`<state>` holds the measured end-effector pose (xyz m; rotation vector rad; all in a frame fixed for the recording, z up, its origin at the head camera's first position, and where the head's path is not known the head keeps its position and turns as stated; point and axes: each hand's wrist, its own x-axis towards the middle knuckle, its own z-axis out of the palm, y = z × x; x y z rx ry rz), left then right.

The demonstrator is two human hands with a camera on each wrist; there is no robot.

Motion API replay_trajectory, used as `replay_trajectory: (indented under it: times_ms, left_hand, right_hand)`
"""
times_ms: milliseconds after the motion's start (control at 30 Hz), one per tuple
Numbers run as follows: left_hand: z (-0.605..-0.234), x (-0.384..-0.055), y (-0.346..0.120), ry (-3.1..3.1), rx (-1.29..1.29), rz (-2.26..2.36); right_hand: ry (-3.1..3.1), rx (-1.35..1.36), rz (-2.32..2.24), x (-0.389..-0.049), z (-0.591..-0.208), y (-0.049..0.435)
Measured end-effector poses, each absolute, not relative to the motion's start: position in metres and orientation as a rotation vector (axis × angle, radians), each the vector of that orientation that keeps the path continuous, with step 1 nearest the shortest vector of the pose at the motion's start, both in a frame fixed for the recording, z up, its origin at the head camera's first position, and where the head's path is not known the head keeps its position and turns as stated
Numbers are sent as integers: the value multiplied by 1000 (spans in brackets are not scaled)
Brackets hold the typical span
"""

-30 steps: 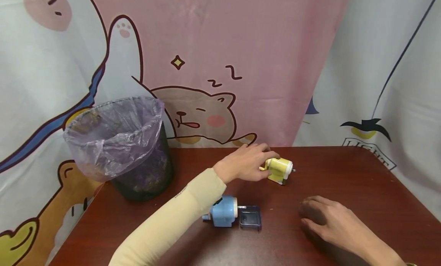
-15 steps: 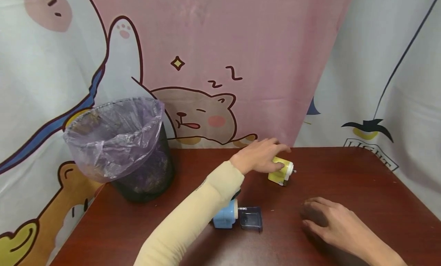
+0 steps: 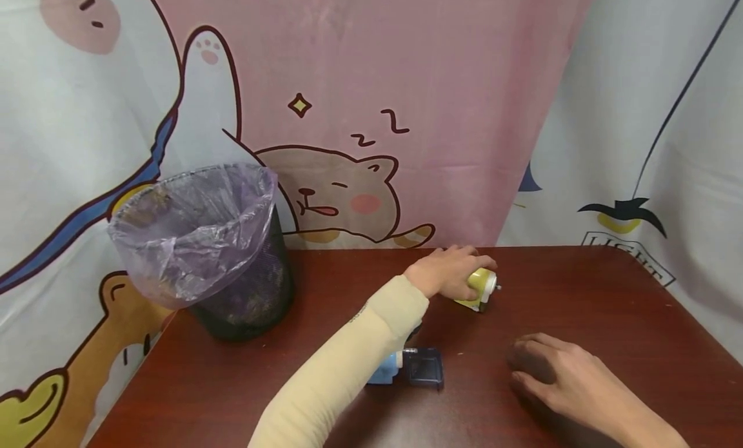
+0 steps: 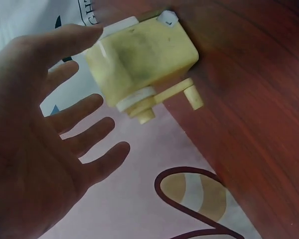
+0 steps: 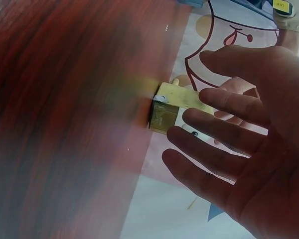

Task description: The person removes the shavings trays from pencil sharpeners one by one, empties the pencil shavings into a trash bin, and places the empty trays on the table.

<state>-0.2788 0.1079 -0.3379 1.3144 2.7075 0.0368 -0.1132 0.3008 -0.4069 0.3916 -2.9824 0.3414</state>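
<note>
A yellow hand-crank pencil sharpener [image 3: 480, 287] stands toward the back of the table, its crank [image 4: 177, 94] showing in the left wrist view. My left hand [image 3: 449, 271] reaches over it from the left, thumb at the near side of its body. In the left wrist view the fingers [image 4: 84, 112] of that hand are spread and extended beside the sharpener. My right hand [image 3: 565, 374] lies at the right of the table with relaxed fingers, holding nothing. Partly behind the left sleeve sits a blue sharpener [image 3: 384, 370], with a dark see-through tray [image 3: 424, 369] at its right.
A dark mesh bin [image 3: 246, 300] lined with a translucent purple bag [image 3: 197, 235] stands at the table's left. Behind the reddish-brown table [image 3: 609, 293] hangs a cartoon-printed curtain [image 3: 441, 113].
My left hand has moved right over the yellow sharpener, rising and then lowering, so more of it is covered. The sleeve now hides more of the blue sharpener. My right hand stays put.
</note>
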Motion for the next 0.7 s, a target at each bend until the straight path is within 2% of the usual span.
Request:
replay_trajectory:
  times_ms: [367,700]
  left_hand:
    - [-351,-277,115,2667,1286,6]
    - [-347,-271,120,2727,1203,-110]
  right_hand:
    - [-2997,391,359,-115,-406,301]
    - [-2947,381,345,-113,-408,299]
